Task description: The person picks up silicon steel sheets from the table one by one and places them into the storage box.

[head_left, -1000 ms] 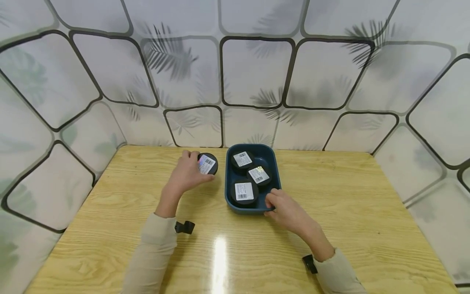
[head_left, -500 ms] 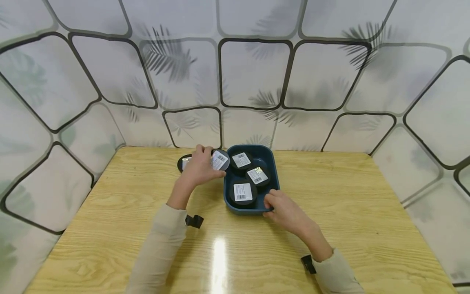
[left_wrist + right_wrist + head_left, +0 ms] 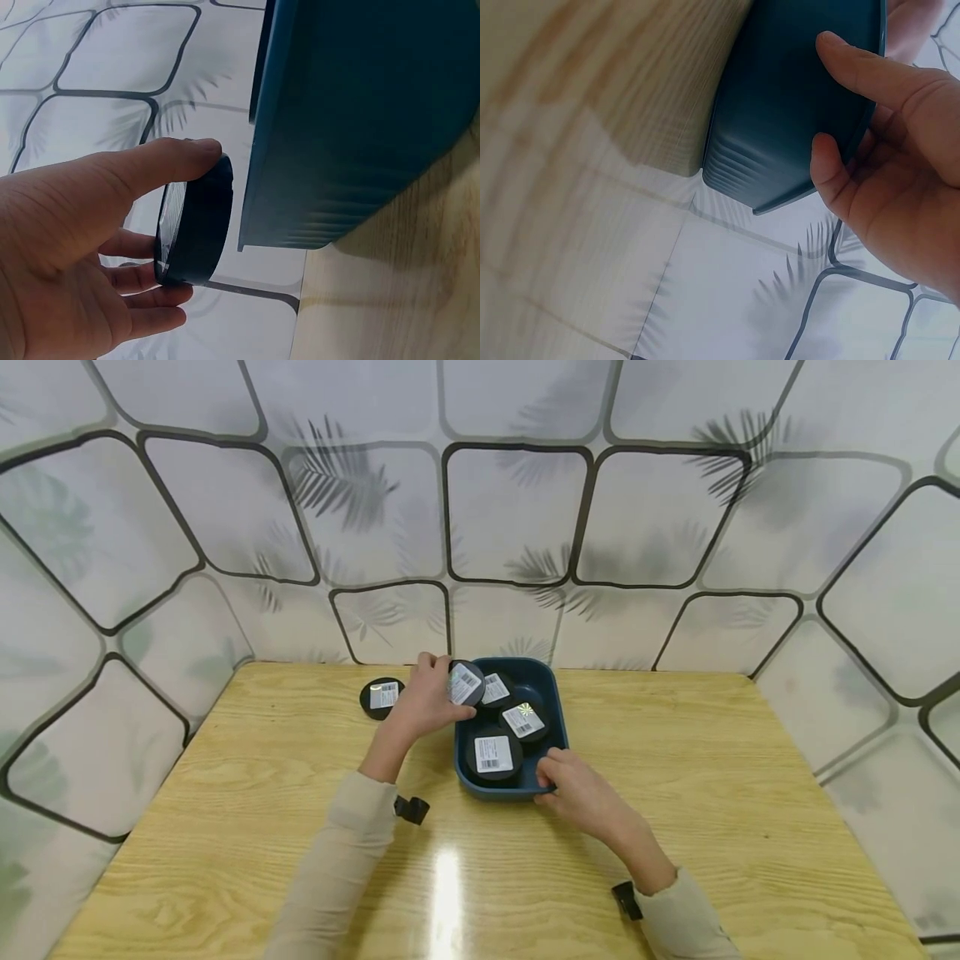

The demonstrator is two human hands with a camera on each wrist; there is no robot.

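Note:
My left hand (image 3: 426,700) pinches a round black container (image 3: 467,683) with a white barcode label, thumb on one side and fingers on the other. In the left wrist view this container (image 3: 204,221) is held up beside the bin wall. From the head it overlaps the left rim of the dark blue plastic bin (image 3: 551,693). Inside the bin lie three similar labelled containers, one at the back (image 3: 497,690), one in the middle (image 3: 523,722) and one in front (image 3: 493,754). My right hand (image 3: 588,793) grips the bin's front right rim, the thumb lying on its outer wall (image 3: 780,97).
Another black labelled container (image 3: 381,697) lies on the wooden table (image 3: 225,777) left of the bin, partly behind my left hand. A patterned wall covering (image 3: 517,527) rises close behind the table's back edge. Dark wrist-camera mounts show at both sleeves.
My left hand has carried its container rightward from the table to over the bin's left rim, uncovering the other container on the table. My right hand keeps its grip on the rim.

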